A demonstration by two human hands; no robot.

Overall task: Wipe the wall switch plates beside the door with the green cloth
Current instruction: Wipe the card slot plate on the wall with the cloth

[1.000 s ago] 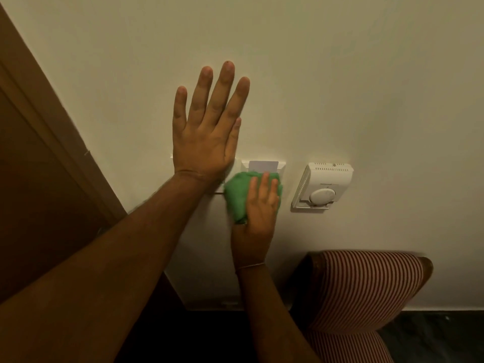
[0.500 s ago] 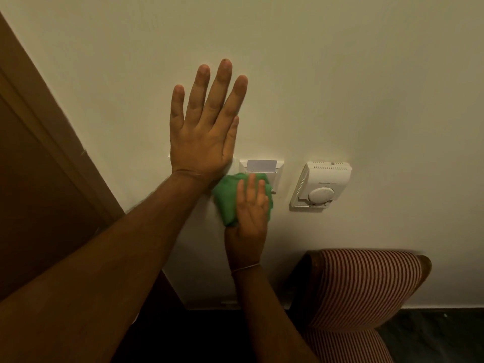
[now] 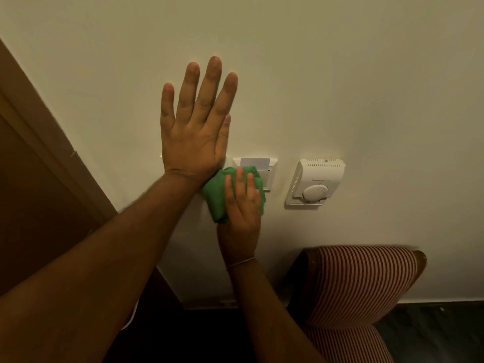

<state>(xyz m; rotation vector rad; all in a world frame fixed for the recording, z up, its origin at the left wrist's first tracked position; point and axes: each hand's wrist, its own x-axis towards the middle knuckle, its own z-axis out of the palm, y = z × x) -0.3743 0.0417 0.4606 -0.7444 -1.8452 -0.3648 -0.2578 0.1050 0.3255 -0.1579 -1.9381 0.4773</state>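
Note:
My left hand [image 3: 195, 132] lies flat on the cream wall with fingers spread, its heel covering most of a white switch plate beside the door. My right hand [image 3: 241, 213] presses a bunched green cloth [image 3: 218, 196] against the wall just below and right of the left wrist. The cloth overlaps the lower left part of a second white plate [image 3: 269, 169], which holds a pale card in a slot at its top. Only the top and right edge of that plate show.
A white thermostat [image 3: 315, 183] with a round dial is mounted to the right of the plates. A brown wooden door frame [image 3: 47, 142] runs down the left. A red-and-white striped chair back [image 3: 364, 281] stands against the wall at lower right, above a dark floor.
My right hand and the green cloth slid left across the card plate toward my left wrist, then held about there. My left hand stayed flat on the wall.

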